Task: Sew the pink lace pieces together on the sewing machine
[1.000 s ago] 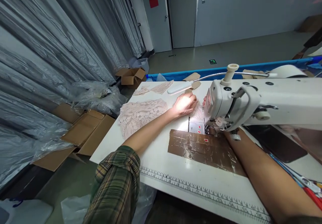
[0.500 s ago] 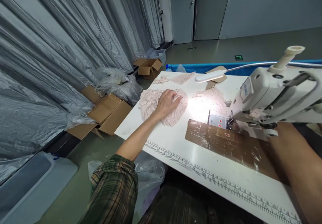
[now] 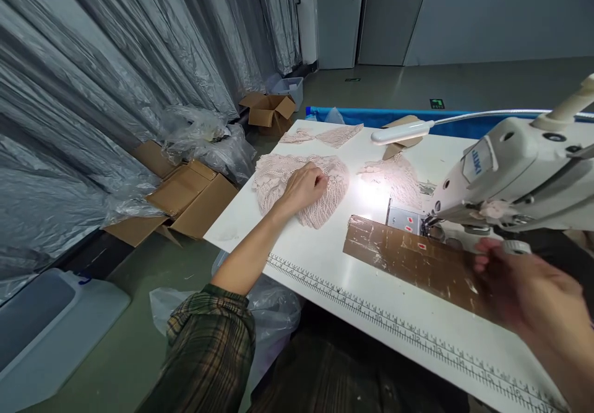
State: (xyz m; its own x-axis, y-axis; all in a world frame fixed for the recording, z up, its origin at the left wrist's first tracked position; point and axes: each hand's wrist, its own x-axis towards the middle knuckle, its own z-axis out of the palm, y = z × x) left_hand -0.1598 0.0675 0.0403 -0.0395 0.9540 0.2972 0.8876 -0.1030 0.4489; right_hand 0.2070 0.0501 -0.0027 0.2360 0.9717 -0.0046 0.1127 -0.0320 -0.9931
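Observation:
My left hand (image 3: 304,187) rests on a heap of pale pink lace pieces (image 3: 273,178), its fingers curled in and pinched on the lace. My right hand (image 3: 538,283) is at the right, under the head of the white sewing machine (image 3: 515,165) and over the brown taped strip (image 3: 394,249). It is smeared by motion, and whether it holds anything cannot be made out. Another lace piece (image 3: 399,181) lies under the lamp light, behind the needle plate (image 3: 403,218). A narrow lace piece (image 3: 338,134) lies at the table's far edge.
The white table (image 3: 320,258) has a ruler scale (image 3: 366,314) along its front edge. A white lamp (image 3: 401,133) hangs low over the back. Cardboard boxes (image 3: 199,196), plastic bags (image 3: 223,153) and a grey bin (image 3: 60,332) stand on the floor to the left.
My left hand's spread fingers have curled in on the lace. My right hand has come into sight from behind the machine head. The view has shifted slightly.

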